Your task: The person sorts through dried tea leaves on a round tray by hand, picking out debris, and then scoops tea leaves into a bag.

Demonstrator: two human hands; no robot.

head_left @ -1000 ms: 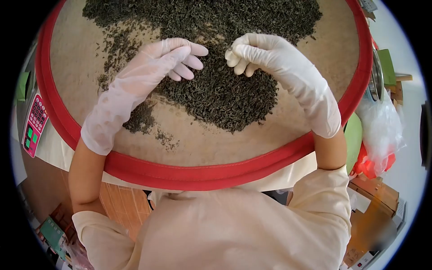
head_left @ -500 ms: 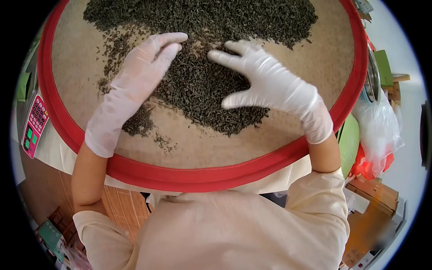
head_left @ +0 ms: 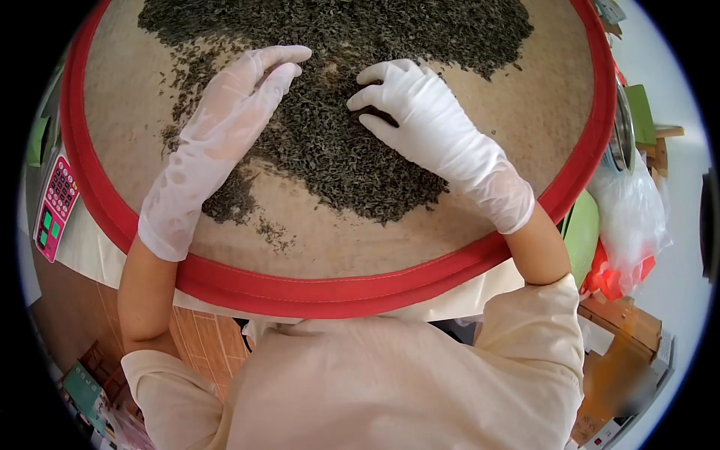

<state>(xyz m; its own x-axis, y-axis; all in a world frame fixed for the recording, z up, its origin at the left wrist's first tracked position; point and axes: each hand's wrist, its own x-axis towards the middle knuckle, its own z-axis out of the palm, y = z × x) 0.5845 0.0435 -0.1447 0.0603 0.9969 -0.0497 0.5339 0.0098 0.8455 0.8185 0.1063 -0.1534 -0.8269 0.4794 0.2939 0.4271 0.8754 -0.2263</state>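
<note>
Dark, curled dried leaves (head_left: 337,157) lie heaped on a round cloth-lined tray with a red rim (head_left: 315,289). My left hand (head_left: 244,94), in a thin white glove, rests over the left side of the heap, its fingers extended and the thumb a little below them; nothing shows in it. My right hand (head_left: 412,105), also gloved, is at the heap's right side with curved fingers and the thumb apart from them. Dark leaves show in the gap between its thumb and fingers. A larger pile (head_left: 345,30) spreads across the far part of the tray.
A pink scale (head_left: 56,202) with green displays stands left of the tray. On the right are a metal bowl (head_left: 622,127), a green lid-like object (head_left: 583,240), clear plastic bags (head_left: 630,210) and cardboard boxes (head_left: 622,322).
My right hand has moved left and down; its fingers spread over the leaves, then drew partly together. My left hand has shifted slightly left and away from me, with its fingers straightened.
</note>
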